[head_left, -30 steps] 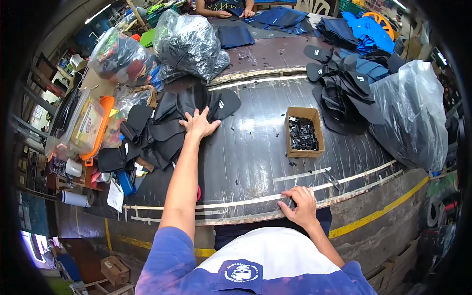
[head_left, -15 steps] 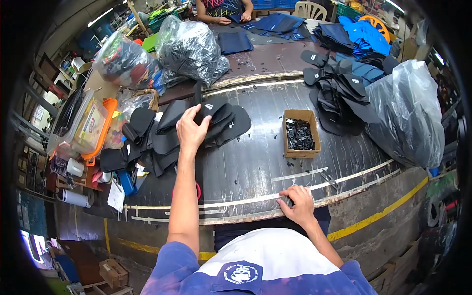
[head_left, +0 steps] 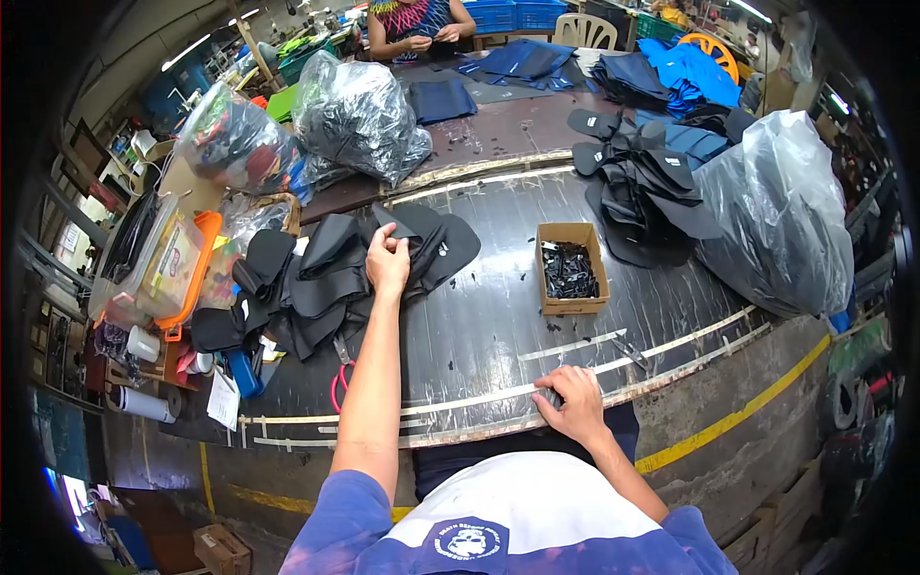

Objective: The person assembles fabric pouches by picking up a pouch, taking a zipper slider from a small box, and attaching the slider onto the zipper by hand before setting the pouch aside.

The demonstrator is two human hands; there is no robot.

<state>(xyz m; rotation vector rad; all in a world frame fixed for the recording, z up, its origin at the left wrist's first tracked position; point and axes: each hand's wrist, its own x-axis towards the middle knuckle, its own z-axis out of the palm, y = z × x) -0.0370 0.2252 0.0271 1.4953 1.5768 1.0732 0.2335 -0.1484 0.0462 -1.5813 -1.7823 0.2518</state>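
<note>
On the left of the table, my left hand (head_left: 388, 264) reaches into a heap of black fabric pieces (head_left: 326, 273). Its fingers are closed on the edge of one black padded fabric piece (head_left: 448, 244) with a small white label. At the table's front edge, my right hand (head_left: 573, 401) rests with curled fingers around a small dark object (head_left: 549, 395), mostly covered by the palm. Ahead of that hand stands an open cardboard box (head_left: 573, 307) holding many small black plastic parts (head_left: 569, 270).
Red-handled scissors (head_left: 339, 385) lie beside my left forearm. A metal tool (head_left: 632, 355) lies near the front edge. More black pieces (head_left: 647, 196) and a clear plastic bag (head_left: 781, 225) stand at right. Across the table, a person (head_left: 422, 29) works near blue fabric (head_left: 527, 65).
My left hand has gone from spread fingers above the heap to closed fingers on a black piece. My right hand stays at the table edge. The view has shifted slightly.
</note>
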